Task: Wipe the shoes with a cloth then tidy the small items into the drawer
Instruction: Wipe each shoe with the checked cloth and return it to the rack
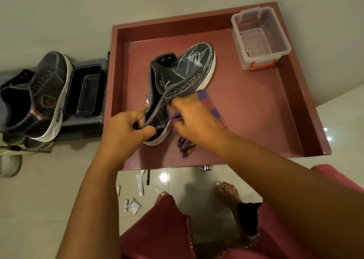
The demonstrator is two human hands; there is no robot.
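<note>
Shoe lies on its side in the middle of the red drawer, toe at 1 o'clock. My left hand pinches its floppy collar, and my right hand presses the soft cloth on its side. It looks light, and I think the hard white sole gives a better hold.

Head view looks steeply down, close over the open drawer.

The right hand hides most of the blurred cloth (purple-edged).
</note>
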